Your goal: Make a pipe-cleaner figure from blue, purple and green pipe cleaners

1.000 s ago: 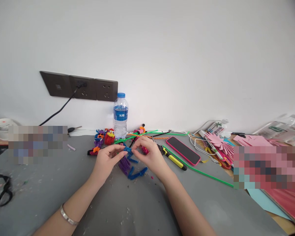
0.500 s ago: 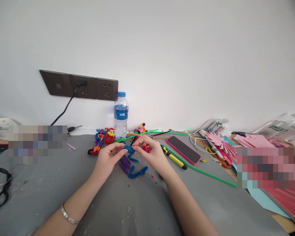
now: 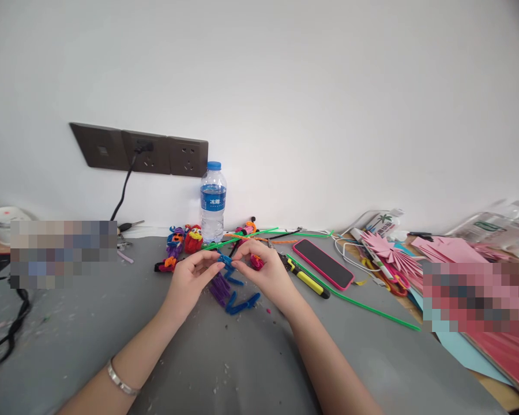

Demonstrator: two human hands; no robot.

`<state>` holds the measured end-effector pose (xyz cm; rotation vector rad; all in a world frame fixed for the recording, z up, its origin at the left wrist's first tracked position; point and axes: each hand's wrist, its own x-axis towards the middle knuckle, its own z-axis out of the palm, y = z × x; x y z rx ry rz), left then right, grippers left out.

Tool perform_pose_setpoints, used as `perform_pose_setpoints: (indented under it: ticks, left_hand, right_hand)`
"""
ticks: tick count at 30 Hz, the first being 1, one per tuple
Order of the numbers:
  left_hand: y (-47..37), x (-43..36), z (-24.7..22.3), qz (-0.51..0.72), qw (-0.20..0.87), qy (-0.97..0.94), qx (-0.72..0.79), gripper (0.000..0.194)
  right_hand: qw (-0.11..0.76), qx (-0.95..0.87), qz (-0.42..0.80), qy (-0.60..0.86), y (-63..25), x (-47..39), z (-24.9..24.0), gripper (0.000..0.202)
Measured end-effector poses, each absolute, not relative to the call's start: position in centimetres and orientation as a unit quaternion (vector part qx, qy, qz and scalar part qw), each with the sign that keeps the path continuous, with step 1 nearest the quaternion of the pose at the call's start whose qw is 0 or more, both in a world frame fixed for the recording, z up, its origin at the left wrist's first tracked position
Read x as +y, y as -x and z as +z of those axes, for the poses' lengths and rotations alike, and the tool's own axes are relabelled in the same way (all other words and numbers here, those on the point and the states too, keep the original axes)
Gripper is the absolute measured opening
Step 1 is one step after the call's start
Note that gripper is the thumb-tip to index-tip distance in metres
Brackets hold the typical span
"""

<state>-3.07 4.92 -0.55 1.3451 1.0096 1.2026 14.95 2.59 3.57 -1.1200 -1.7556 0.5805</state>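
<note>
Between my two hands is a small blue fuzzy piece (image 3: pixel 227 261), pinched from both sides. My left hand (image 3: pixel 193 280) grips its left side with thumb and fingertips. The thumb and forefinger of my right hand (image 3: pixel 263 274) close on its right side. Just below the fingers lie purple fuzzy stems (image 3: pixel 220 289) and a bent blue fuzzy stem (image 3: pixel 243 304) on the grey tabletop (image 3: pixel 225 369). A pink and orange fuzzy piece (image 3: pixel 256 262) is partly hidden behind my right hand.
Colourful fuzzy figures (image 3: pixel 194 238) stand beside a water bottle (image 3: pixel 213 207). Yellow-black pliers (image 3: pixel 312 283), a phone (image 3: pixel 323 264) and a long green stem (image 3: pixel 372 311) lie at right, near pink papers (image 3: pixel 447 251). A black cable (image 3: pixel 123 193) hangs from the wall socket at left.
My right fingers have shifted slightly left and down at the blue piece. The black cable at left and the long green stem's near end have moved a little to the right.
</note>
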Motion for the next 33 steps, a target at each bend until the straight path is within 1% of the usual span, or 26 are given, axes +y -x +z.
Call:
perform_pose_setpoints:
  ticks: [13,17,21,24,33]
  left_hand:
    - [2.97,4.95,-0.58,0.510,0.497,-0.573,0.405,0.024]
    - [2.98,4.93,-0.67,0.503,0.492,-0.589,0.398,0.025]
    - [3.05,4.88,-0.66,0.502,0.489,-0.590,0.402,0.026]
    - [3.04,4.80,-0.50,0.501,0.493,-0.587,0.402,0.025]
    - [2.95,4.78,-0.37,0.500,0.497,-0.586,0.399,0.024]
  right_hand:
    - [0.467,-0.720,0.216,0.466,-14.89,2.74,3.27,0.010]
    - [0.477,-0.711,0.212,0.471,-14.89,2.75,3.03,0.004]
    - [0.479,-0.715,0.208,0.466,-14.88,2.72,3.02,0.004]
    - [0.469,-0.724,0.201,0.464,-14.88,2.68,3.18,0.008]
    - [0.467,-0.727,0.195,0.463,-14.84,2.58,3.30,0.011]
